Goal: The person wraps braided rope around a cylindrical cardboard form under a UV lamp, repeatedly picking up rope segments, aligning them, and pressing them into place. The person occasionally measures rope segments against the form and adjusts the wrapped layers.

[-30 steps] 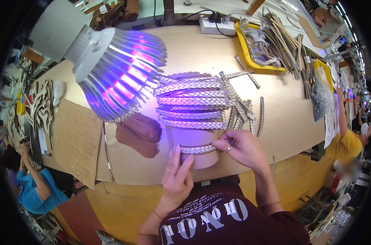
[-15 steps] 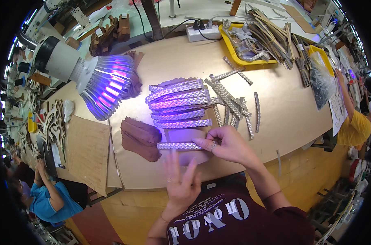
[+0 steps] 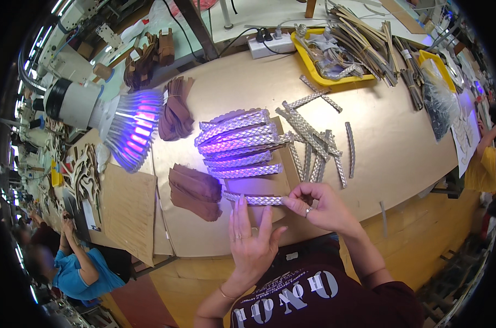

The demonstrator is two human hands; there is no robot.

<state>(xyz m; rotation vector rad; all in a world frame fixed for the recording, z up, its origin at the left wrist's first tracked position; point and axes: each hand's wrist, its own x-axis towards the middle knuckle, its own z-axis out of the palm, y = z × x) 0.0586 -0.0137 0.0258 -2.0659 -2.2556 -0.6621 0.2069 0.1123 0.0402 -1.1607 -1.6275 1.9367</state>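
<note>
A silvery braided strip [image 3: 259, 200] lies crosswise close to me, beside a cardboard piece [image 3: 257, 185]. My right hand [image 3: 327, 210] pinches its right end between thumb and fingers. Flat and spread, my left hand [image 3: 252, 240] has its fingertips at the strip's lower edge; whether they press on it I cannot tell. Just beyond, several more braided strips [image 3: 239, 134] lie in a row over the cardboard. Left of the strip sits a stack of brown cut pieces [image 3: 194, 192]. Loose braided strips [image 3: 308, 136] are heaped to the right.
A lamp with a finned metal head [image 3: 130, 128] casts purple light from the left. Another brown bundle [image 3: 177, 108] lies beside it. At the back are a power strip [image 3: 269, 45] and a yellow tray [image 3: 313, 76] of scraps. Co-workers in blue [image 3: 89, 273] and yellow sit either side.
My right hand has shifted right with the strip's end, and the strip has moved slightly right. My left hand's fingers have come up against it. The whole view has also shifted a little.
</note>
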